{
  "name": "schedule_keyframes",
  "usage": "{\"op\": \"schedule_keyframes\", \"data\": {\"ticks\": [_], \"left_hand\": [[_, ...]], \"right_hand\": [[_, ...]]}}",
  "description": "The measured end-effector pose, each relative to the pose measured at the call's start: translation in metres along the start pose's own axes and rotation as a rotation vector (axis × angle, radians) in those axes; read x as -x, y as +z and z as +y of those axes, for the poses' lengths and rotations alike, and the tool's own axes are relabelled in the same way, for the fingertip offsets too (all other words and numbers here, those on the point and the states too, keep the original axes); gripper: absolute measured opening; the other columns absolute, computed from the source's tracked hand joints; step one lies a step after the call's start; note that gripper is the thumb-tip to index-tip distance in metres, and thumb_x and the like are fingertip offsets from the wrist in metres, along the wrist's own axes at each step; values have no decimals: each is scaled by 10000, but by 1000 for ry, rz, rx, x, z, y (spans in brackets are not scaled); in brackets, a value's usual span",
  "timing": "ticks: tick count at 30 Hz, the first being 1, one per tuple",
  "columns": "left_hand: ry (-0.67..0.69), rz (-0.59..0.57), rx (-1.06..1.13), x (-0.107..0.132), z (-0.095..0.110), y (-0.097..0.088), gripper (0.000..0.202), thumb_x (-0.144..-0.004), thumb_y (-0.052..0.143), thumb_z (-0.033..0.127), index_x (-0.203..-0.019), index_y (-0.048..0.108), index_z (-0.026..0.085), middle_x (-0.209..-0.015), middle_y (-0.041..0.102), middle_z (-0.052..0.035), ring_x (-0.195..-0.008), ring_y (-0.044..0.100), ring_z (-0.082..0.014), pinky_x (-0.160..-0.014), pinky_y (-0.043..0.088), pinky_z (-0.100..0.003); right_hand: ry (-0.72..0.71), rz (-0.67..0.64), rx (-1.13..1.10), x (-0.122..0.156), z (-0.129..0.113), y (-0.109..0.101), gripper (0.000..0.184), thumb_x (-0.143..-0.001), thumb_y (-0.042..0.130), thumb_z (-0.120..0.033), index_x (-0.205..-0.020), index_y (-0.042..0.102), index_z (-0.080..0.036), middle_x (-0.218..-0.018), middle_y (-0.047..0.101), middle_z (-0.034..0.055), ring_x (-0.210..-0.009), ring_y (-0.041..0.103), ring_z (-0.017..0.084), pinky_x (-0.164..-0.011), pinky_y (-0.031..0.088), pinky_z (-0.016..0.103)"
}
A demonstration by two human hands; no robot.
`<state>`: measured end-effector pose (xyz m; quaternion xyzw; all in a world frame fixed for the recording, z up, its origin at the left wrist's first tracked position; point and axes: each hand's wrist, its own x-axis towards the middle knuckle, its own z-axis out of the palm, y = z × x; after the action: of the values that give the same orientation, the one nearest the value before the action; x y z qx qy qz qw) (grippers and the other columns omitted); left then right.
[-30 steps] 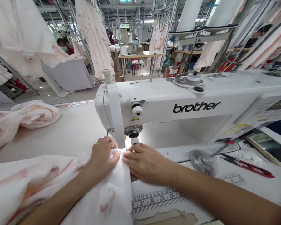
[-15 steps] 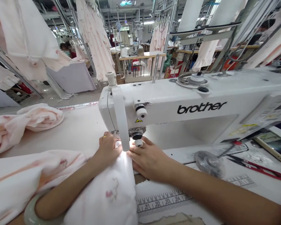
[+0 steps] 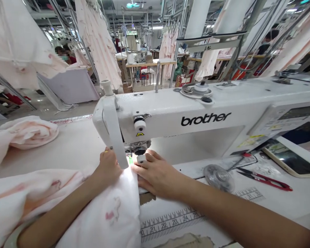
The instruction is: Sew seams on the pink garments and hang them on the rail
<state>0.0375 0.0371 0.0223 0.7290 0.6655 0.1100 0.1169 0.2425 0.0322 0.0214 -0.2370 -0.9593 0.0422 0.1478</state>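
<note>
White fabric with a pink print [image 3: 105, 213] runs up from the lower left to the needle area of a white sewing machine [image 3: 165, 110]. To the left of the needle, my left hand [image 3: 110, 166] is closed on the fabric, fingers curled, fingertips partly behind the pale needle-side bar [image 3: 116, 134]. My right hand [image 3: 158, 175] grips the fabric's right edge just right of the needle, fingers bent and close together. A white knob [image 3: 141, 158] stands in front of its fingertips. Bright lamp light falls on the cloth between my hands; the stitching point is hard to make out.
Red-handled thread snips [image 3: 266, 179], a clear round disc [image 3: 219, 177] and a phone [image 3: 294, 156] lie on the right. A printed ruler [image 3: 174, 222] marks the table front. Bunched fabric [image 3: 33, 132] lies left. Garments hang behind, and a person sits at the back left.
My view has turned slightly right, so the machine sits further left in the picture. Both hands stay beside the needle, holding the fabric. A small green glint now shows under the needle area.
</note>
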Motion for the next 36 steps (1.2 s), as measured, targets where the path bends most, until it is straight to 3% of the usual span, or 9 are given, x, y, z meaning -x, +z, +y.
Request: {"op": "schedule_keyframes", "data": {"ticks": [6, 8, 10, 13, 18, 23, 26, 29, 36], "left_hand": [[121, 18, -40, 10, -5, -19, 232, -782, 493, 238, -569, 405, 214, -634, 522, -13, -699, 521, -206, -634, 386, -321], [245, 62, -77, 26, -6, -31, 126, -845, 467, 245, -777, 568, 213, -863, 628, -51, -874, 564, -245, -749, 433, -362], [469, 101, -155, 50, -5, -40, 243, -886, 466, 254, -1090, 596, 229, -1119, 637, -72, -1080, 541, -276, -902, 424, -406], [706, 84, -247, 84, -4, -37, 407, -870, 563, 304, -1274, 528, 266, -1155, 652, -49, -1097, 566, -268, -973, 413, -405], [421, -2, 42, 99, -17, -20, 160, -953, 421, 236, -931, 579, 243, -827, 634, 4, -791, 605, -178, -708, 475, -290], [137, 101, 365, 86, -30, -34, 179, -955, 445, 384, -979, 529, 227, -789, 613, 18, -713, 593, -165, -627, 478, -260], [248, 115, 338, 83, -30, -38, 156, -953, 446, 349, -980, 535, 224, -1143, 617, -52, -1031, 596, -209, -850, 495, -302], [433, 49, 232, 82, -25, -33, 150, -945, 450, 247, -1066, 539, 244, -1376, 522, -61, -1299, 455, -223, -1055, 398, -348], [685, -47, 8, 78, -10, -22, 352, -927, 412, 135, -1252, 471, 256, -1267, 631, -47, -1184, 563, -164, -1150, 245, -383]], "right_hand": [[-124, 46, 76, 4, 6, -8, 247, -961, 583, -391, -941, 624, -148, -940, 644, 44, -943, 510, 207, -1068, 284, 395], [-214, 74, 115, 6, 6, -8, 286, -961, 575, -405, -820, 615, -159, -820, 631, 26, -821, 523, 191, -992, 341, 381], [-282, 99, 134, 7, 7, -7, 392, -959, 548, -491, -733, 592, -173, -709, 599, 10, -696, 509, 176, -849, 398, 358], [-355, 118, 130, 10, 7, -5, 517, -956, 484, -597, -650, 553, -187, -577, 530, -14, -555, 459, 151, -655, 381, 320], [-637, 257, 137, 12, -7, -3, 362, -995, 498, -388, -710, 589, -184, -594, 554, -15, -543, 498, 141, -649, 418, 312], [-812, 435, 198, 16, -40, 5, 240, -950, 473, -211, -971, 692, -114, -955, 699, 130, -848, 670, 202, -800, 482, 336], [-746, 433, 237, 17, -50, 9, 242, -903, 479, -165, -843, 698, -83, -854, 699, 148, -775, 678, 214, -728, 505, 335], [-671, 417, 156, 16, -46, 10, 235, -892, 492, -141, -722, 653, -122, -663, 636, 53, -563, 587, 131, -586, 474, 268], [-621, 355, 17, 18, -29, 10, 216, -902, 499, -164, -697, 567, -173, -634, 583, -20, -632, 582, 114, -667, 472, 247]]}}
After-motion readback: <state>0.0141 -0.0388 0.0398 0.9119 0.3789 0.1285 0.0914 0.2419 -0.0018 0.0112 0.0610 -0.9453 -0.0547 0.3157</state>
